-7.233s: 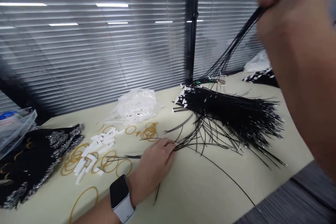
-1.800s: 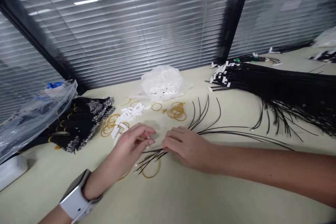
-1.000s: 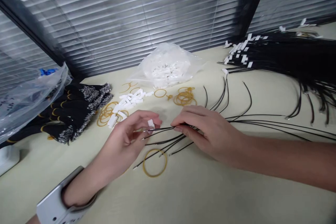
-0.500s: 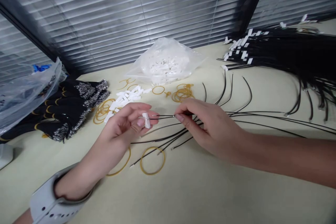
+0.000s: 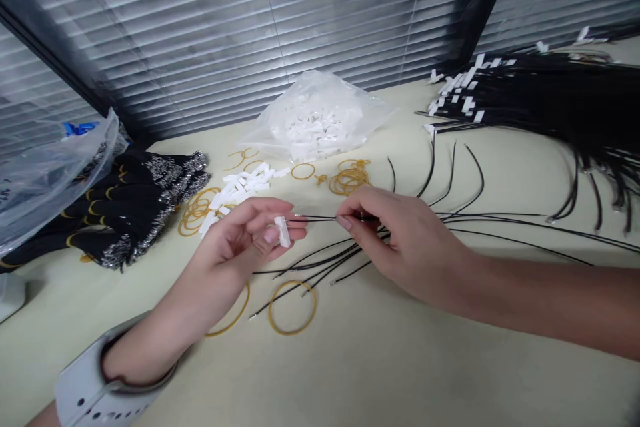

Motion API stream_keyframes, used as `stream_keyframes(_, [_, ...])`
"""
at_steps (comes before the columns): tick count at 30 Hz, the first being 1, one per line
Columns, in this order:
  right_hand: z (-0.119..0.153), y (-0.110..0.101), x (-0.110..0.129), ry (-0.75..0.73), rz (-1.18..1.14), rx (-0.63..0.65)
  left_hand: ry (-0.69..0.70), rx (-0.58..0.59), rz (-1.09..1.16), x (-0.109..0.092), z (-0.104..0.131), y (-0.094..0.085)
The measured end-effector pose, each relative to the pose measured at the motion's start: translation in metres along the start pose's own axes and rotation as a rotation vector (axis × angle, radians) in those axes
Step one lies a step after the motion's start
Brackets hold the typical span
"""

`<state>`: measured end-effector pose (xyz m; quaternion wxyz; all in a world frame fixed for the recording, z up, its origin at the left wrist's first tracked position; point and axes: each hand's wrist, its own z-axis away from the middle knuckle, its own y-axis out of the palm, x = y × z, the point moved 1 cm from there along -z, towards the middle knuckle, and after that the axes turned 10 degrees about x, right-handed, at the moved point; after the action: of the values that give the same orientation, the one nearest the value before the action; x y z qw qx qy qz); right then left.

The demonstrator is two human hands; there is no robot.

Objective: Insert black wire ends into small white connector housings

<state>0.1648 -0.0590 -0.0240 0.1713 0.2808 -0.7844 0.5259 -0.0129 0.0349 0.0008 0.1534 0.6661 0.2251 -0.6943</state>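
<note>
Between the thumb and fingers of my left hand is a small white plastic connector housing. My right hand pinches thin black wires, whose ends point left at the housing. One wire end meets the housing; whether it sits inside cannot be made out. Below both hands, several loose black wires with metal terminals fan out on the table. A yellow rubber band lies in front of my left hand, with the wires passing under or through it.
Behind my left hand lies a pile of white housings, beside yellow rubber bands. A clear bag of white housings stands at the back. Bundled black wires lie left; a large stack of wires with white housings lies right.
Both hands have shifted very slightly right in the view. The housing has turned a little in my left fingers, and the wires between the hands have moved slightly up.
</note>
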Motion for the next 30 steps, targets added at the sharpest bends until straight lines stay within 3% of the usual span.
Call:
stream_keyframes(9, [-0.0012,0.0016,0.0004,-0.004,0.024,-0.008,-0.016,0.012,0.067,0.0023,0.0015,-0.0021])
stream_keyframes(19, [0.0002,0.0021,0.0004,-0.103,0.121,-0.050,-0.089,0.025,0.101,0.0008,0.0024,-0.0032])
stream_keyframes(25, [0.0004,0.0017,0.0013,-0.158,0.172,-0.060,-0.192,-0.058,0.050,-0.0006,0.0036,-0.0042])
stream_keyframes(30, [0.0016,0.0015,0.0028,-0.223,0.232,-0.074,-0.204,-0.054,0.057,-0.0010,0.0041,-0.0049])
